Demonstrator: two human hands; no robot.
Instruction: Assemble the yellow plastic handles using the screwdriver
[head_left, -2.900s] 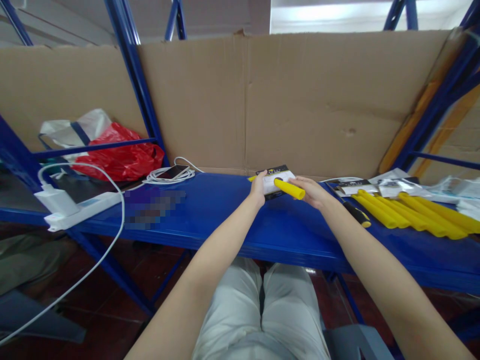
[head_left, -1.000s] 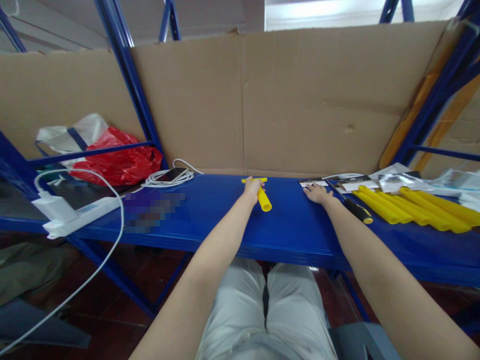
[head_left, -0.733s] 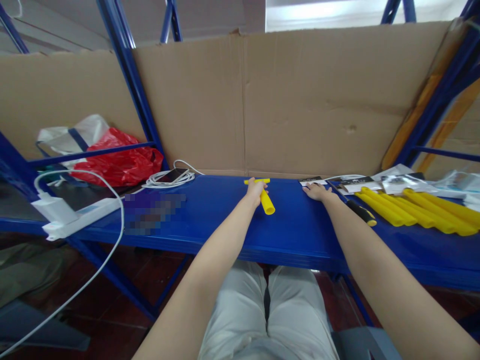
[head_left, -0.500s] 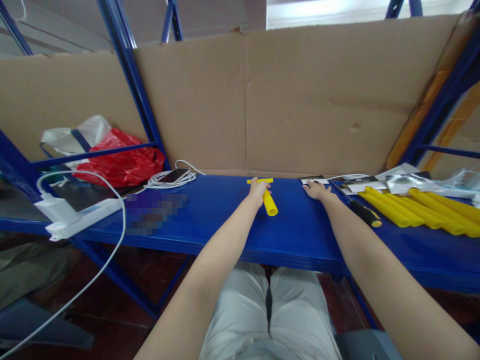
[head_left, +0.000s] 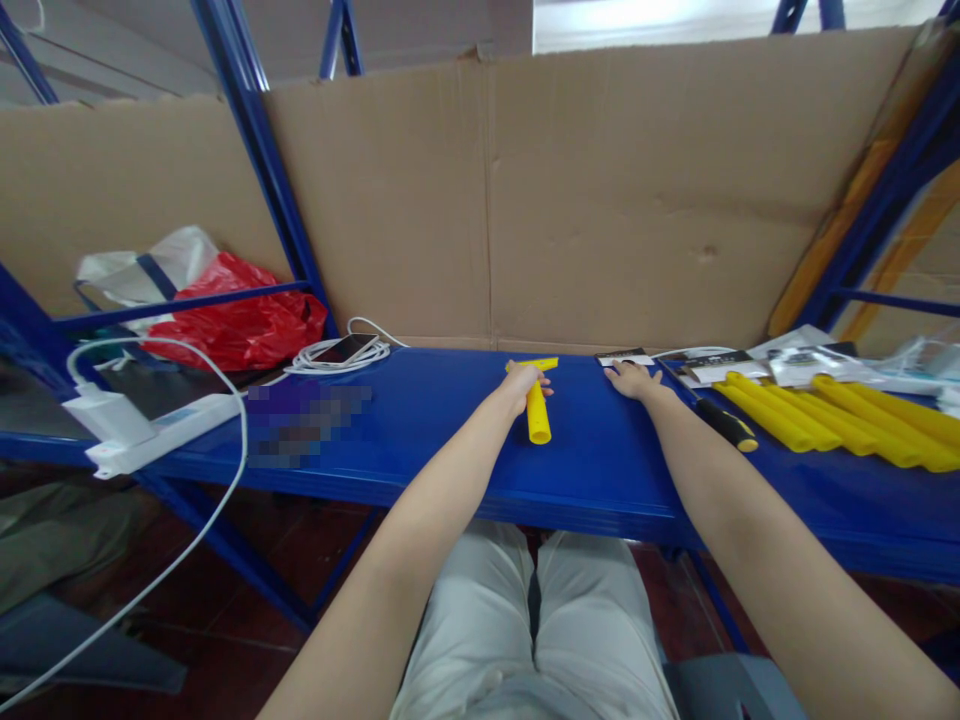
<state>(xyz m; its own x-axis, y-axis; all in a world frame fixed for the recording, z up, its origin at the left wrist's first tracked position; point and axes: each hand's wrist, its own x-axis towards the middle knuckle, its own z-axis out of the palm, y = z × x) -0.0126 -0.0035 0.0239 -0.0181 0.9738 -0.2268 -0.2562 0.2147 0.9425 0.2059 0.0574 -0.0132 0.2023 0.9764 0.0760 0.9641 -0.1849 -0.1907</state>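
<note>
My left hand (head_left: 521, 381) is closed around a yellow T-shaped tube (head_left: 538, 418) over the blue tabletop (head_left: 435, 420). The tube's hollow round end points toward me. A yellow crosspiece shows beyond my fingers, and the joint between the two is hidden by the hand. Palm down on the table, my right hand (head_left: 632, 380) has its fingers spread and holds nothing. Just beyond its fingertips lies a small black-and-white packet (head_left: 626, 357). To its right is a screwdriver (head_left: 727, 423) with a black and yellow handle.
Several yellow tubes (head_left: 847, 425) lie in a row at the right, with clear plastic packets (head_left: 821, 365) behind them. At the left are a white power strip (head_left: 165, 435), a coiled white cable and phone (head_left: 345, 350), and a red plastic bag (head_left: 247, 315). Cardboard (head_left: 600, 200) walls the back.
My left hand has shifted slightly right and turned the yellow tube, so its near end swung left and points more directly at me. My right hand stays in place.
</note>
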